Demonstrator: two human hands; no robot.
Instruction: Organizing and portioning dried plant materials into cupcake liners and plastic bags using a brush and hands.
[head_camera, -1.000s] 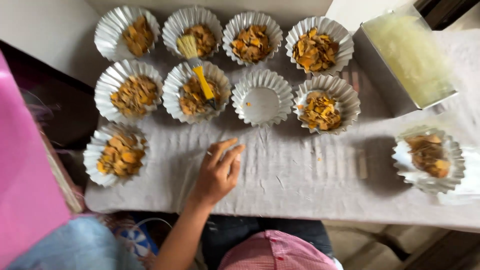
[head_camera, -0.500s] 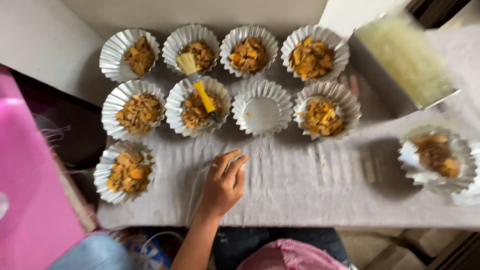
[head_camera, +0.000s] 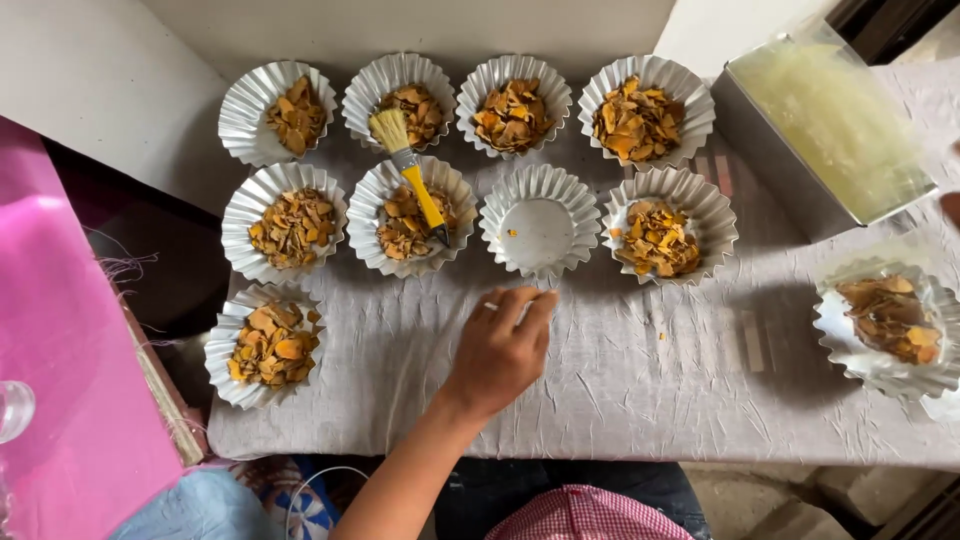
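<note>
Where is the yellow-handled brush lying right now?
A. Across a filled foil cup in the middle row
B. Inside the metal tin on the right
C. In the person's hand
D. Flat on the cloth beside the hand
A: the brush rests across the filled foil cup second from left in the middle row, apart from the left hand.

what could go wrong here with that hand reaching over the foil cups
The left hand reaches toward the empty fluted foil cup; a light cup like that may slide or tip if nudged. The yellow-handled pastry brush lies loose across two filled cups and might roll off if they shift. The filled foil cup at the table's left edge overhangs slightly and could fall.
</note>
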